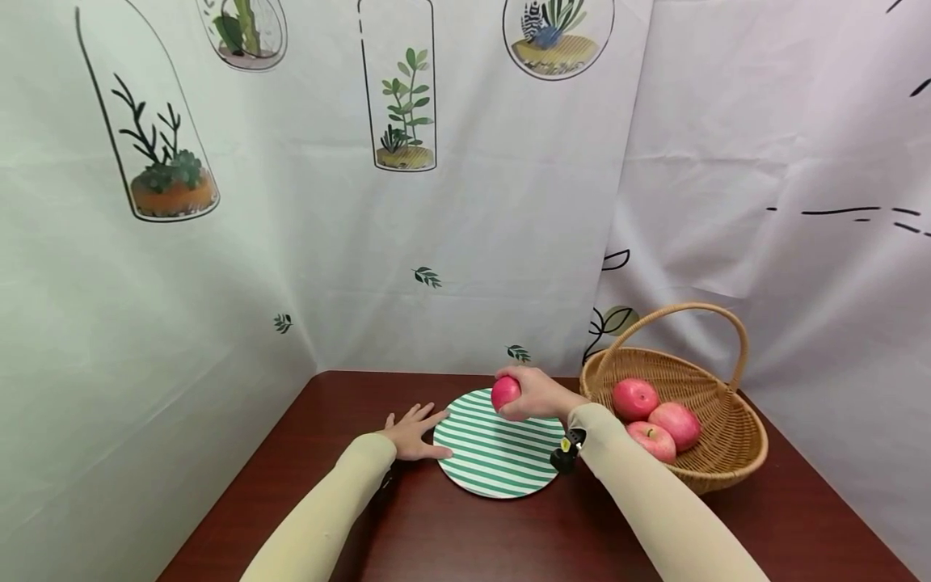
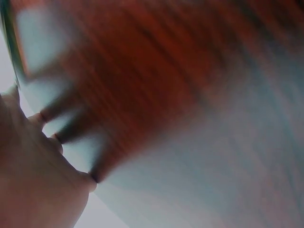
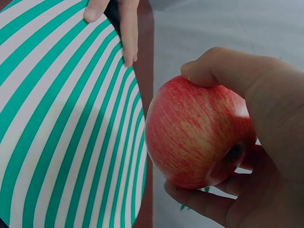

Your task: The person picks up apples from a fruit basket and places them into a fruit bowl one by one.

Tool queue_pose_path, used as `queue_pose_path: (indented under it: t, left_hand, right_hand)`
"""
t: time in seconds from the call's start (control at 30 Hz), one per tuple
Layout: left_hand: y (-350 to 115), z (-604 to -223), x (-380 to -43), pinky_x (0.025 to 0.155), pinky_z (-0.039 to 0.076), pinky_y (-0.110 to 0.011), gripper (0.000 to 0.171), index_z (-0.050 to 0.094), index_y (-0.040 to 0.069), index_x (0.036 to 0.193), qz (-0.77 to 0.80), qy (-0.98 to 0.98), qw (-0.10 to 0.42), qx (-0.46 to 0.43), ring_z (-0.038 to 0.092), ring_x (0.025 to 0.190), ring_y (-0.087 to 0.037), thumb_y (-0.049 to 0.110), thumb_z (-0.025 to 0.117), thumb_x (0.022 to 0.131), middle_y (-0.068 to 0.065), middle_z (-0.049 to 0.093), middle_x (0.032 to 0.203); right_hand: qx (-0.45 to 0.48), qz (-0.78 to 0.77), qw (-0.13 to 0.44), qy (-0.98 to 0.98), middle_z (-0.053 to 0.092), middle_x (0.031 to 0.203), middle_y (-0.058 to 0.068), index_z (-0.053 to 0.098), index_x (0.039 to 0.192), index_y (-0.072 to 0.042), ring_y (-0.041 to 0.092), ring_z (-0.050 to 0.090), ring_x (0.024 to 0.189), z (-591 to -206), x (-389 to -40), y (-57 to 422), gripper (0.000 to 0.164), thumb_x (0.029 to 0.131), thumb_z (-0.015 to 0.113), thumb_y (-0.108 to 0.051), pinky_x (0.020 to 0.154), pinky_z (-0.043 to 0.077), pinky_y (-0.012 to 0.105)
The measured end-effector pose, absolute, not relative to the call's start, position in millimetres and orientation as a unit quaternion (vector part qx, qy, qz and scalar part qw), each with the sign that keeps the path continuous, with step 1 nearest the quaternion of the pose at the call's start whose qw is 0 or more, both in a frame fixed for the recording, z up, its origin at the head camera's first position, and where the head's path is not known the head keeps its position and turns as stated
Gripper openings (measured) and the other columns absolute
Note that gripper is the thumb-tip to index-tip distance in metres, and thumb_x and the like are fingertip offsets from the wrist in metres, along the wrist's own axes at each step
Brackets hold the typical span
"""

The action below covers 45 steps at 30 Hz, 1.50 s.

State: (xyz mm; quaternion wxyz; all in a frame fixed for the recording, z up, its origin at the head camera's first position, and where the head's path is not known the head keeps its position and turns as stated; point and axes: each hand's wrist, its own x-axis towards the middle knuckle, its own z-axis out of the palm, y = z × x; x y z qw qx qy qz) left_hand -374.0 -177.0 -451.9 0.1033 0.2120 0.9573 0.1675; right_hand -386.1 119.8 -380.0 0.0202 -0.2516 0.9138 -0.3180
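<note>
A red apple [image 3: 194,133] is gripped by my right hand [image 1: 537,394], thumb on one side and fingers round the other. In the head view that apple [image 1: 505,393] hangs over the far part of a round placemat [image 1: 502,453] with green and white stripes. My left hand [image 1: 413,434] lies with spread fingers at the placemat's left edge, its fingertips touching the rim. The right wrist view also shows two of the left hand's fingers [image 3: 129,35] at the striped edge. In the left wrist view the left hand [image 2: 38,166] appears beside a blurred reddish-brown surface.
A wicker basket [image 1: 727,428] with a tall handle stands on the right of the dark red table [image 1: 436,541]. Inside lie three more apples [image 1: 676,424]. White curtains [image 1: 465,226] printed with plants hang behind and on both sides.
</note>
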Motion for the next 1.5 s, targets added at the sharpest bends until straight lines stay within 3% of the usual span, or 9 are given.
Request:
queue_pose_path:
  t: [0.2, 0.67, 1.3, 1.5]
  left_hand:
    - [-176.2, -450.3, -373.5, 0.115, 0.004, -0.074, 0.093, 0.032, 0.026, 0.16, 0.161, 0.96, 0.105, 0.204, 0.012, 0.155, -0.04, 0.071, 0.063, 0.085, -0.012, 0.018, 0.168]
    - [-186.0, -480.8, -398.0, 0.116, -0.001, -0.073, 0.102, 0.032, 0.036, 0.159, 0.166, 0.963, 0.09, 0.191, 0.008, 0.157, -0.034, 0.086, 0.059, 0.074, -0.004, 0.017, 0.169]
    - [-178.6, -461.0, -376.7, 0.115, 0.01, -0.073, 0.089, 0.033, 0.032, 0.159, 0.139, 0.968, 0.097, 0.187, 0.015, 0.155, -0.036, 0.073, 0.061, 0.085, -0.007, 0.023, 0.168]
    - [-175.0, -455.9, -374.2, 0.115, 0.008, -0.073, 0.089, 0.032, 0.029, 0.159, 0.15, 0.964, 0.102, 0.197, 0.014, 0.155, -0.038, 0.07, 0.062, 0.087, -0.009, 0.021, 0.168]
  right_hand:
    - [-0.248, -0.315, 0.019, 0.916, 0.063, 0.123, 0.008, 0.06, 0.135, -0.011, 0.02, 0.061, 0.1, -387.0, -392.7, 114.3, 0.065, 0.074, 0.082, -0.019, 0.076, 0.056, 0.035]
    - [-0.243, -0.301, 0.025, 0.922, 0.063, 0.127, 0.008, 0.059, 0.138, -0.013, 0.021, 0.061, 0.102, -397.4, -402.8, 101.3, 0.066, 0.076, 0.082, -0.022, 0.079, 0.056, 0.036]
    - [-0.236, -0.285, 0.048, 0.928, 0.061, 0.127, 0.006, 0.056, 0.137, -0.016, 0.021, 0.059, 0.104, -406.4, -408.9, 84.6, 0.064, 0.079, 0.08, -0.028, 0.079, 0.055, 0.037]
    - [-0.227, -0.274, 0.052, 0.933, 0.061, 0.125, 0.005, 0.053, 0.138, -0.015, 0.02, 0.059, 0.1, -405.0, -409.7, 85.1, 0.065, 0.08, 0.08, -0.027, 0.079, 0.055, 0.037]
